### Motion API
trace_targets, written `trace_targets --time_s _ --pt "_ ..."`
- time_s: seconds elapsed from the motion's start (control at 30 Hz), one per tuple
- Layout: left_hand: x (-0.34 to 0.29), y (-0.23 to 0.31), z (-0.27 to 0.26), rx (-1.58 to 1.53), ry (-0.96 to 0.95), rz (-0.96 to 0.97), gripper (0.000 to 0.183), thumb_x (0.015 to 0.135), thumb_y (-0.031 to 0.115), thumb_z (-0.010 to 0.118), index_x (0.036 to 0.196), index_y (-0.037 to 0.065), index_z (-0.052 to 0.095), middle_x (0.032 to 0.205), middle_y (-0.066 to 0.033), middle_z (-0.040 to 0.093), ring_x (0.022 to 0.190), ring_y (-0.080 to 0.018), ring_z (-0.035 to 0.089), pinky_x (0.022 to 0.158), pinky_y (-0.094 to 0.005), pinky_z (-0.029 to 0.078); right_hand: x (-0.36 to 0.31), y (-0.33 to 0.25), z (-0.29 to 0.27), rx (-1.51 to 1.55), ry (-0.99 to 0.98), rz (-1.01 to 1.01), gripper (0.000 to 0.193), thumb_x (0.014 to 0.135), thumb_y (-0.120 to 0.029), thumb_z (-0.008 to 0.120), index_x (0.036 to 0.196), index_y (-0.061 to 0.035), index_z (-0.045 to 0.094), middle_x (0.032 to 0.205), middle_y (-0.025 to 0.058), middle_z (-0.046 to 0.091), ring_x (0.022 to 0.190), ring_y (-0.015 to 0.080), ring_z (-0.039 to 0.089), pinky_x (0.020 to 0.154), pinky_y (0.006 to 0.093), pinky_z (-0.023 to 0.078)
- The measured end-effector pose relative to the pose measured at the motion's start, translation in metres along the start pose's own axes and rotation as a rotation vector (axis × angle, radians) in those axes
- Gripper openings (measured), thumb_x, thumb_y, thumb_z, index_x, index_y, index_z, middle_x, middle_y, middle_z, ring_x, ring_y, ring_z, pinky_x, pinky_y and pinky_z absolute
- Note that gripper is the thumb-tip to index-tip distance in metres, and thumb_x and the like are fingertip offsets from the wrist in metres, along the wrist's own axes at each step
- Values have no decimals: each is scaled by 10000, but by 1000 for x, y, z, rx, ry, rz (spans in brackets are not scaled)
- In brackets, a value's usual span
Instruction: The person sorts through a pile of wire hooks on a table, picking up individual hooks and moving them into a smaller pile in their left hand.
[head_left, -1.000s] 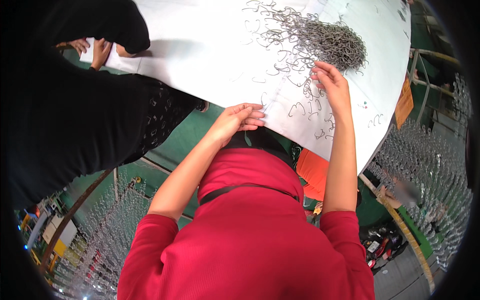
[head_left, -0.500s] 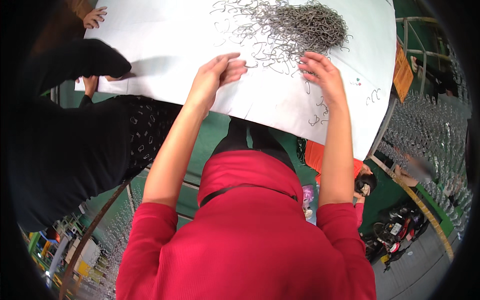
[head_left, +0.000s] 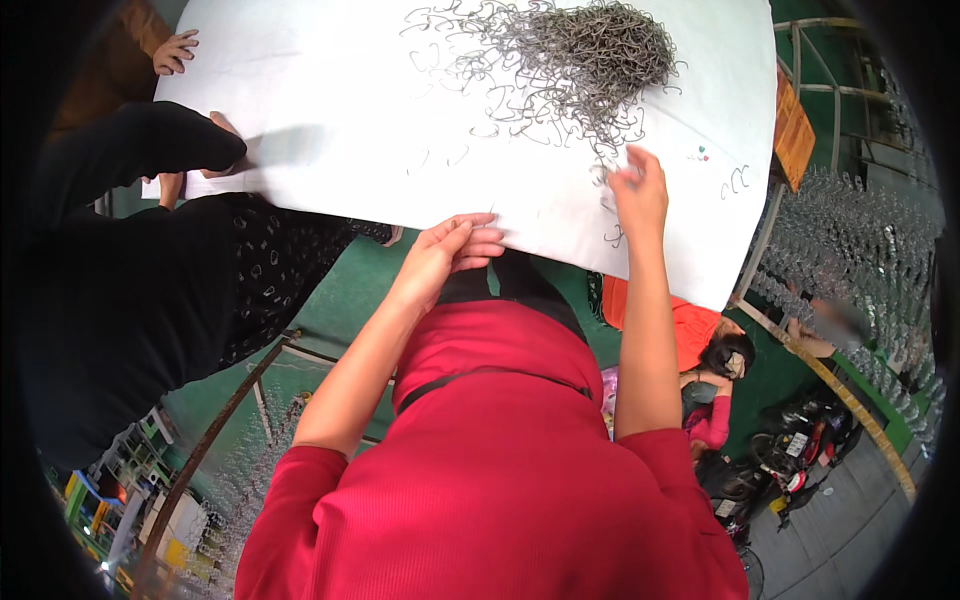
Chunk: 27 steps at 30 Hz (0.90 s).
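Here's the right hand [head_left: 642, 202], out over the right part of the white tabletop [head_left: 330, 160], fingers bent and thumb drawn in, the tips blurred, so I cannot tell whether anything is pinched there. Just beyond those fingers trail the loose wire hooks [head_left: 603, 130], thinning out from the dense grey heap of hooks [head_left: 615, 48] at the far side, and a few strays [head_left: 613, 238] lie just left of the wrist. Over to the left hand [head_left: 440, 258], at the table's near edge, fingers loosely curved and thumb close to the index finger; whether it grips a hook, I cannot tell. Three hooks [head_left: 735, 183] sit apart on the right, an orange panel [head_left: 793, 135] beyond them at the edge, and on the left a co-worker in black [head_left: 130, 310] leans in at the table
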<state>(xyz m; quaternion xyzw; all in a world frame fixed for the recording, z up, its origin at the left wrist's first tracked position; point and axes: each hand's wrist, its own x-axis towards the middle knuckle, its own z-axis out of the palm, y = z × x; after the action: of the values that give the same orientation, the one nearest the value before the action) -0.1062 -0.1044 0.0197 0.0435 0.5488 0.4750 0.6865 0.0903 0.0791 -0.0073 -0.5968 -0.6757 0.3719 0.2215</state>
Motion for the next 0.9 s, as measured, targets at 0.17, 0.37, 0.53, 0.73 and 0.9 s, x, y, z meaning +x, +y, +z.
trace_targets --time_s 0.17,0.37,0.53,0.73,0.9 --pt "-6 21 -6 -30 61 139 357 963 202 376 1212 -27 488 1026 -119 626 905 -172 626 804 -275 498 -8 -14 -26 -133 171 -120 453 769 -61 605 1199 -17 470 1201 190 432 1158 321 421 947 393 370" --pt "-16 5 -38 -81 183 78 369 961 198 380 1237 -35 458 1011 -122 626 900 -180 626 785 -268 502 -94 61 -2 -456 163 38 678 877 -271 524 1390 8 180 1433 277 102 1337 430 91 1063 547 110" --pt "-18 10 -36 -77 183 70 366 959 203 388 1227 -35 464 1013 -122 624 905 -182 625 778 -265 500 -65 -4 74 -280 54 -190 713 860 -243 539 1397 15 147 1442 286 49 1349 419 63 1077 531 88" --pt "-19 27 -25 -78 156 121 369 959 209 388 1224 -36 465 1004 -119 626 906 -179 624 776 -267 500 -19 -28 75 -219 127 -177 726 846 -217 561 1396 14 148 1422 284 140 1335 412 136 1083 460 158" --pt "-8 21 -28 -73 173 178 372 964 218 372 1220 -34 472 1007 -113 628 899 -172 623 779 -270 497 -5 -41 53 12 -42 -359 661 800 -128 600 1363 -19 272 1348 211 360 1264 352 340 1038 404 291"
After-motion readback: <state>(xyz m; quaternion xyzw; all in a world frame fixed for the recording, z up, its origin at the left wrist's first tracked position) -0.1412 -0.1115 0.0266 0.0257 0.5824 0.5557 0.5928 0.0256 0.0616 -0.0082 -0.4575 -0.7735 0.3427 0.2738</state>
